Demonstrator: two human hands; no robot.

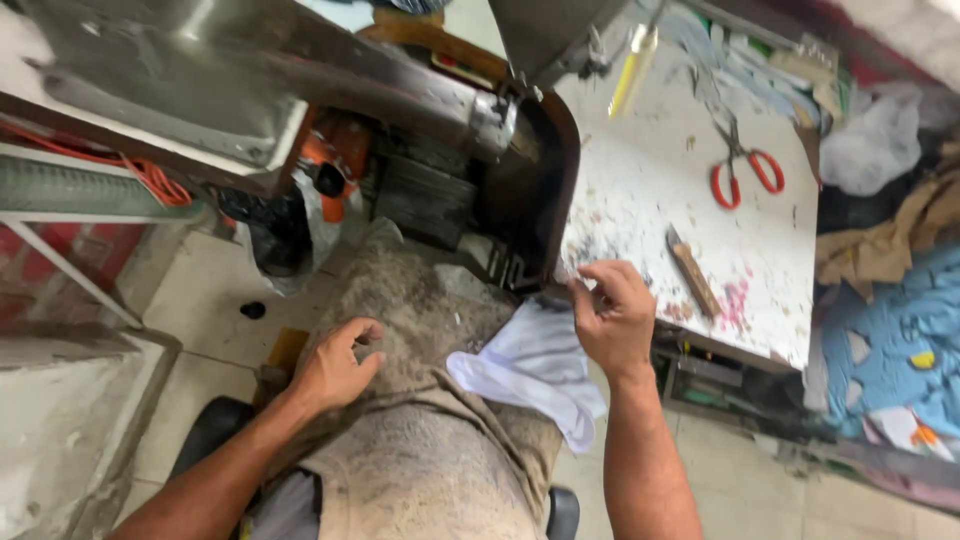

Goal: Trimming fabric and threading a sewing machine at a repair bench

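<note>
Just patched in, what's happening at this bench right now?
A seated person rests the left hand on a dusty apron over the lap. The right hand pinches something small at the edge of the stained white table, above a white cloth. Red scissors and a wooden-handled tool lie untouched.

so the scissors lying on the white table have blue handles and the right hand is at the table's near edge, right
Not quite: the scissors have red handles, not blue. The head view shows them lying on the paint-speckled white table. The rest holds: the right hand is at the table's near edge, just above a white cloth.
</note>
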